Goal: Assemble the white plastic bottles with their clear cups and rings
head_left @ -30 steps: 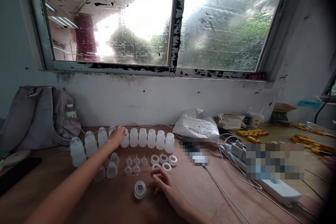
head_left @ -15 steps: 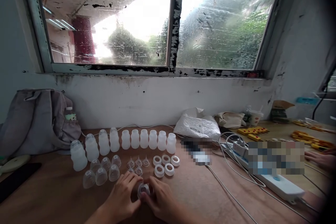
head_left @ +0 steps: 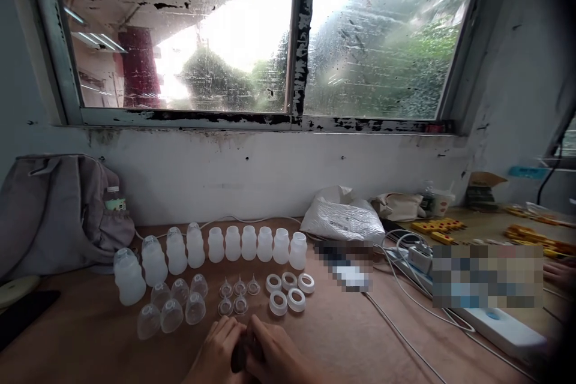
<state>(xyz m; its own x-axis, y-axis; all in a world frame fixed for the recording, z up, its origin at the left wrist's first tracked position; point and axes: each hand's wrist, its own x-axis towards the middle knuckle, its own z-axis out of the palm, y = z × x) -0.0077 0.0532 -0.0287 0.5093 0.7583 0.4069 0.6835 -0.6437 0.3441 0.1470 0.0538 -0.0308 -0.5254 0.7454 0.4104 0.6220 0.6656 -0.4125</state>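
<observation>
My left hand [head_left: 218,348] and my right hand [head_left: 274,348] are close together at the bottom edge, fingers curled inward and closed. Between them they grip a bottle ring with a clear teat, seen half a second ago; now the fingers mostly hide it. Just beyond my hands, several clear teats [head_left: 240,305] stand tip up on the table. To their right lie several white rings [head_left: 296,300]. Clear domed caps [head_left: 171,317] form a cluster on the left. Behind these, frosted baby bottles [head_left: 249,244] make a curved row, and the leftmost bottles wear caps.
A grey backpack [head_left: 67,216] leans at the left wall beside a dark flat item [head_left: 27,318]. A silvery plastic package [head_left: 344,216] lies at the back. White cables and a power strip [head_left: 508,330] run along the right, near yellow parts [head_left: 438,226] and another person's hand [head_left: 558,273].
Both hands have drawn lower and tilted, so the ring and teat between them have turned from plain view to mostly hidden. The view has shifted slightly.
</observation>
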